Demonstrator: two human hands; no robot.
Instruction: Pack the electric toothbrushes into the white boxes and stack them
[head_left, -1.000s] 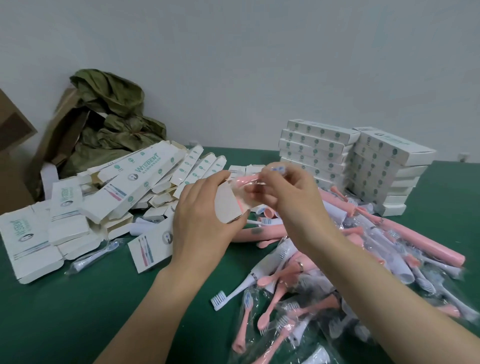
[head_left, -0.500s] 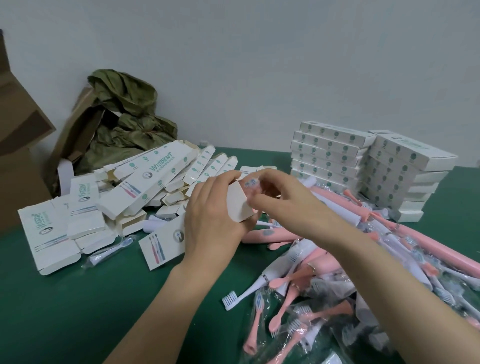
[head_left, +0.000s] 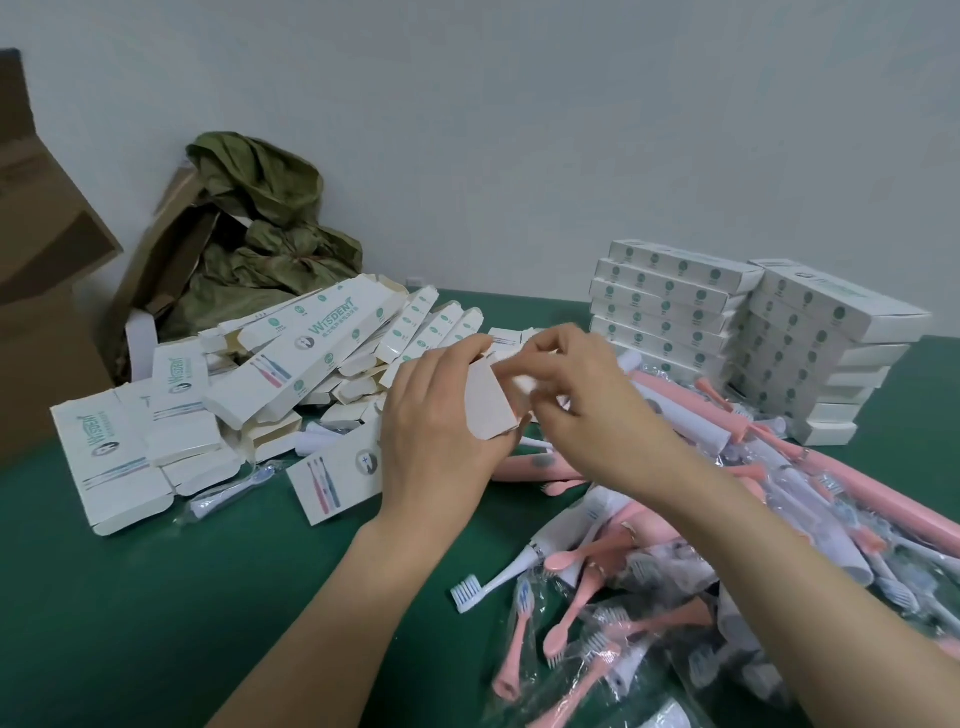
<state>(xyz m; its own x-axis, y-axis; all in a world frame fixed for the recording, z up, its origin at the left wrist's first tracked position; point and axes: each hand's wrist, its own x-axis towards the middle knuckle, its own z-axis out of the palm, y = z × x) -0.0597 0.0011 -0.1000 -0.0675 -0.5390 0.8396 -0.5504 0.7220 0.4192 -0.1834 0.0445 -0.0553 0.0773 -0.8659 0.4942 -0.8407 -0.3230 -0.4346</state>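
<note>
My left hand (head_left: 434, 426) grips a white box (head_left: 488, 402) upright above the green table, its end flap hanging open toward me. My right hand (head_left: 576, 395) is at the box's open top, its fingers curled and pinching the white flap there. What is inside the box is hidden by my hands. A heap of pink and white electric toothbrushes (head_left: 727, 519) in clear wrappers lies to the right and in front. Packed white boxes (head_left: 670, 306) stand in two stacks at the back right.
A pile of empty flat white boxes (head_left: 291, 369) covers the left of the green table (head_left: 156, 597). One box (head_left: 337, 480) lies flat just left of my left hand. Brown cardboard cartons (head_left: 47, 291) and a green bag (head_left: 260, 228) sit at the far left by the wall.
The pink toothbrush seen at the box mouth a second ago is out of sight. My right hand has moved from holding it to pinching the box's top flap.
</note>
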